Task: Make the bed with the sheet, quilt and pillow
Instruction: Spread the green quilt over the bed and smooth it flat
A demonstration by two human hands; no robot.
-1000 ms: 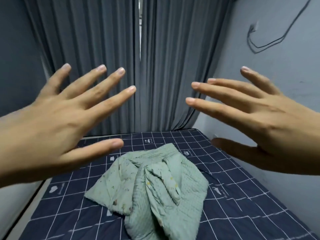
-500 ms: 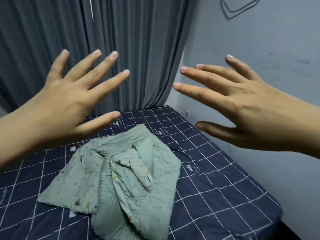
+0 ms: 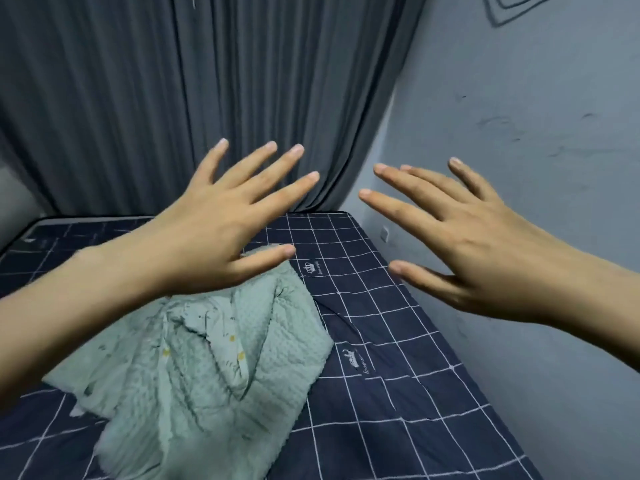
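Note:
A crumpled pale green quilt (image 3: 207,368) lies in a heap on the bed, on a navy sheet (image 3: 398,393) with a white grid pattern that covers the mattress. My left hand (image 3: 221,223) hovers above the quilt's far end, fingers spread and straight, holding nothing. My right hand (image 3: 464,237) is held out over the sheet's right side near the wall, fingers likewise spread and empty. No pillow shows in this view.
Dark grey curtains (image 3: 207,98) hang behind the bed's far end. A grey-blue wall (image 3: 519,133) runs along the bed's right edge, with a small socket (image 3: 384,233) low near the corner. The mattress's far left corner (image 3: 38,226) is visible.
The view has swung right and downward, shifting the quilt toward the left. Both hands have dropped lower and drawn closer together, still spread and empty.

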